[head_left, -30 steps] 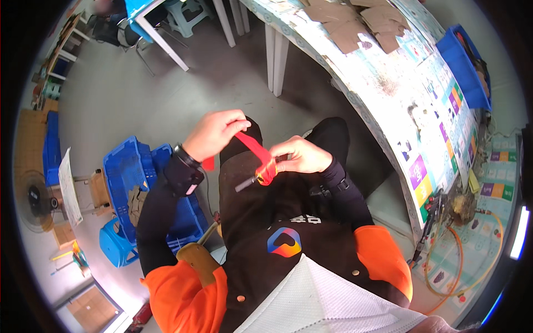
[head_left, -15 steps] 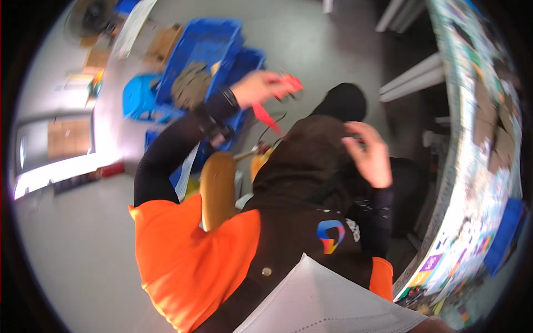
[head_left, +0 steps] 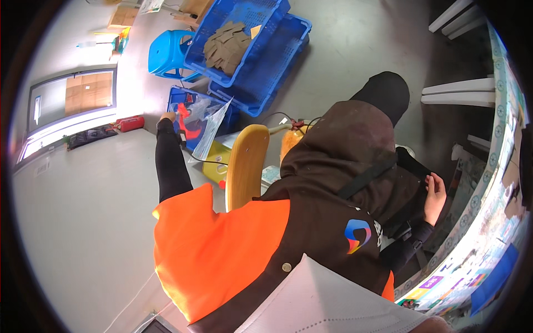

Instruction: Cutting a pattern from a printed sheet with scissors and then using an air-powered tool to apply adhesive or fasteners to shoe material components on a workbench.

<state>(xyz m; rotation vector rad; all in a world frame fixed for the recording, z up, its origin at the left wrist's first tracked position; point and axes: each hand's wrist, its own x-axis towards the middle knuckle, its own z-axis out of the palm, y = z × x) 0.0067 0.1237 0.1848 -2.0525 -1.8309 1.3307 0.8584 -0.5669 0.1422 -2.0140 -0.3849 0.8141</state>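
Note:
My left arm stretches out to the left, and my left hand (head_left: 168,116) is at the edge of a small blue bin (head_left: 176,95). Beside this hand, a red strip-like piece (head_left: 190,132) lies among clear plastic bags (head_left: 214,130) in the bin. The hand's fingers are mostly hidden, so whether they still touch the red piece does not show. At the right, my right hand (head_left: 436,198) rests beside my dark apron (head_left: 344,150), its fingers loosely extended and nothing visible in them.
Two large blue crates (head_left: 261,91) stand at the upper middle, the upper one holding brown pieces (head_left: 226,49). Near them is a light-blue stool (head_left: 166,54). A wooden chair back (head_left: 246,166) rises by my left side; a cloth-covered table (head_left: 499,183) borders the right.
My left hand has moved left and down with the red piece, from in front of the crates to the small bin. My right hand has dropped down and right. The view has shifted.

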